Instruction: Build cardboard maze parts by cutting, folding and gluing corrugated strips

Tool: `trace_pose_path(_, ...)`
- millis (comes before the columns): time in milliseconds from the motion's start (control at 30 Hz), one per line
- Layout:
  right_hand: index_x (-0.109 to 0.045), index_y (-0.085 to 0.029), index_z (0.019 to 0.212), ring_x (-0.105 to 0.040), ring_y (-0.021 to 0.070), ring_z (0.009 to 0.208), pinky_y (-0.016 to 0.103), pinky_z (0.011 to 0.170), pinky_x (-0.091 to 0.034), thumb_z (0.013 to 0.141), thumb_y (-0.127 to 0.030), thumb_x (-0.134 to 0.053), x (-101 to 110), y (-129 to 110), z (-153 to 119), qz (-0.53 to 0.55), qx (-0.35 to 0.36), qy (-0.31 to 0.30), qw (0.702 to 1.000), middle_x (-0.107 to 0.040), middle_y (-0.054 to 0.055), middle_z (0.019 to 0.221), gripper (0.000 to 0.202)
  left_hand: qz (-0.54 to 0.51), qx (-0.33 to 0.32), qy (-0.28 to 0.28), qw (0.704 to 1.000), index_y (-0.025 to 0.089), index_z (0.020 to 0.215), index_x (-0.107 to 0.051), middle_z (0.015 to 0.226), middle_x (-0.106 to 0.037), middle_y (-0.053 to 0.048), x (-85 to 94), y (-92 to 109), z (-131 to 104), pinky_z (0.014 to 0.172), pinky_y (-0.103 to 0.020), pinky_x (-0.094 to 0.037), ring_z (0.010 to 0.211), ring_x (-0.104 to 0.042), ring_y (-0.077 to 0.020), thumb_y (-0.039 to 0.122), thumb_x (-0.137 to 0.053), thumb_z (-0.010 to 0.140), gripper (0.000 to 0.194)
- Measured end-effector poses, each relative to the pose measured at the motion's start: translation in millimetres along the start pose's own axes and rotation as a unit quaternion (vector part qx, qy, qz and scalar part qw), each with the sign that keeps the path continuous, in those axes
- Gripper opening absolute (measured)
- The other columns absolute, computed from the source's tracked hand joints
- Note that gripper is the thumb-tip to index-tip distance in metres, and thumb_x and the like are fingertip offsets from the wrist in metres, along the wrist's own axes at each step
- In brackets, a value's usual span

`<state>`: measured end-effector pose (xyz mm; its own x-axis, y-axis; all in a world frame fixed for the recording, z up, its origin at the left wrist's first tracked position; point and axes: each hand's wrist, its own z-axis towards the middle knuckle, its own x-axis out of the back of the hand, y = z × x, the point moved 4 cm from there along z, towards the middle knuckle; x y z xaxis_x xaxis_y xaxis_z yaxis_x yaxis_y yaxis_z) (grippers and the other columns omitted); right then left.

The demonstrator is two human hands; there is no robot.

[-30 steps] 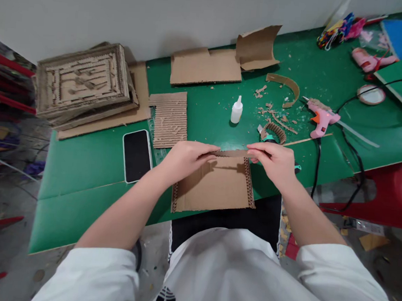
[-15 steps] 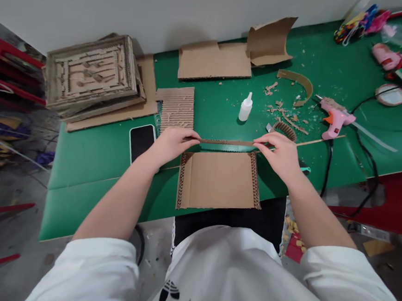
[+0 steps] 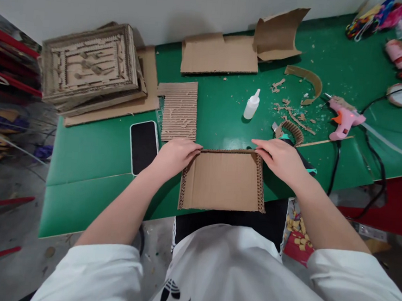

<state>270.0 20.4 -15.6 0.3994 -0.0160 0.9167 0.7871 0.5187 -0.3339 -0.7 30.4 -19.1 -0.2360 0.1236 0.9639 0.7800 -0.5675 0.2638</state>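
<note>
- Strip: it lies along the far edge of the panel, between my two hands; whether it rests fully on the card I can't tell.
- My left hand pinches its left end, fingers closed on it.
- My right hand is at the other end, a finger stretched out; whether it pinches or merely touches I can't tell.
- To line it up well, I'd judge, I should keep it straight and flush with the edge, its ends meeting the fluted left border and right border.
- Light, even pressure seems best, since card flutes could crush or bow.
- The panel lies flat on the green table, at the edge nearest me.
- Left of my work are the phone, ribbed sheet and stack.
- Beyond it stands the bottle; to the right, scraps and a pink glue gun.
- A pale wall backs the table; red stools stand about on a littered grey floor.
</note>
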Motion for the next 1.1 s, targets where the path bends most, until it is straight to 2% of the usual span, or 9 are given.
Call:
trace_pose_path(167,-0.067,-0.017,0.108,-0.064,0.0237,0.090,0.038,0.080,-0.053,0.089,-0.027,-0.054,0,-9,3,-0.021,0.025,-0.055,0.998,-0.071,0.009,0.098,0.025,0.016,-0.016,-0.011,1.000,0.014,0.109,-0.066,0.099,-0.072,-0.011,0.1,5,1,0.082,-0.041,-0.052,0.091,-0.066,-0.0254,0.025,-0.044,0.092,0.029)
trace_pose_path(300,-0.066,-0.017,0.107,-0.062,0.0237,0.090,0.037,0.079,-0.051,0.090,-0.025,-0.052,-8,-13,6,-0.027,0.029,-0.086,0.996,-0.070,0.009,0.098,0.024,0.022,-0.015,-0.013,1.000,0.016,0.114,-0.063,0.101,-0.071,-0.010,-0.3,6,0,0.082,-0.038,-0.052,0.094,-0.065,-0.0242,0.025,-0.046,0.091,0.029)
trace_pose_path(500,-0.068,-0.019,0.092,-0.062,0.0215,0.087,0.034,0.076,-0.049,0.089,-0.019,-0.049,-15,-10,6,-0.029,0.016,-0.091,0.995,-0.069,0.007,0.090,0.019,-0.003,0.001,-0.029,1.000,0.018,0.117,-0.061,0.105,-0.070,-0.008,-2.6,3,-3,0.082,-0.037,-0.052,0.096,-0.065,-0.0233,0.021,-0.045,0.091,0.031)
trace_pose_path(667,-0.068,-0.017,0.089,-0.060,0.0218,0.087,0.034,0.076,-0.046,0.089,-0.016,-0.046,-18,-9,8,-0.035,0.004,-0.099,0.994,-0.067,0.008,0.090,0.022,-0.025,0.019,-0.035,0.999,0.019,0.123,-0.058,0.107,-0.069,-0.008,-3.3,1,-2,0.084,-0.038,-0.051,0.098,-0.064,-0.0236,0.022,-0.046,0.091,0.034)
trace_pose_path(767,-0.068,-0.015,0.093,-0.059,0.0233,0.088,0.035,0.077,-0.047,0.090,-0.018,-0.046,-18,-11,9,-0.049,0.010,-0.119,0.992,-0.067,0.010,0.092,0.022,-0.052,0.040,-0.025,0.998,0.020,0.132,-0.049,0.113,-0.066,-0.009,-1.5,2,-8,0.088,-0.040,-0.050,0.104,-0.061,-0.0243,0.027,-0.050,0.090,0.043)
trace_pose_path(833,-0.067,-0.015,0.099,-0.060,0.0243,0.090,0.036,0.078,-0.047,0.090,-0.020,-0.047,-16,-11,9,-0.057,0.015,-0.130,0.990,-0.067,0.010,0.094,0.023,-0.067,0.065,-0.004,0.996,0.020,0.138,-0.042,0.118,-0.063,-0.010,0.3,4,-16,0.093,-0.041,-0.048,0.111,-0.057,-0.0251,0.032,-0.054,0.089,0.052)
trace_pose_path(933,-0.066,-0.017,0.107,-0.061,0.0245,0.093,0.036,0.078,-0.049,0.091,-0.021,-0.046,-13,-10,8,-0.046,0.014,-0.134,0.990,-0.067,0.010,0.099,0.026,-0.073,0.120,0.062,0.988,0.020,0.141,-0.035,0.127,-0.057,-0.013,2.0,9,-34,0.098,-0.044,-0.045,0.119,-0.052,-0.0267,0.036,-0.057,0.087,0.060)
trace_pose_path(1033,-0.066,-0.017,0.108,-0.061,0.0240,0.095,0.036,0.080,-0.049,0.090,-0.023,-0.047,-10,-9,9,-0.022,0.010,-0.148,0.989,-0.067,0.009,0.101,0.026,-0.068,0.170,0.145,0.972,0.020,0.140,-0.036,0.129,-0.056,-0.014,0.8,15,-53,0.101,-0.046,-0.043,0.121,-0.051,-0.0267,0.035,-0.057,0.087,0.059)
trace_pose_path(1100,-0.066,-0.017,0.109,-0.062,0.0235,0.095,0.035,0.081,-0.049,0.089,-0.024,-0.050,-8,-7,10,-0.003,0.009,-0.166,0.986,-0.066,0.009,0.101,0.026,-0.078,0.188,0.191,0.960,0.020,0.136,-0.043,0.125,-0.059,-0.012,-0.8,20,-62,0.099,-0.045,-0.045,0.118,-0.054,-0.0253,0.034,-0.057,0.088,0.052)
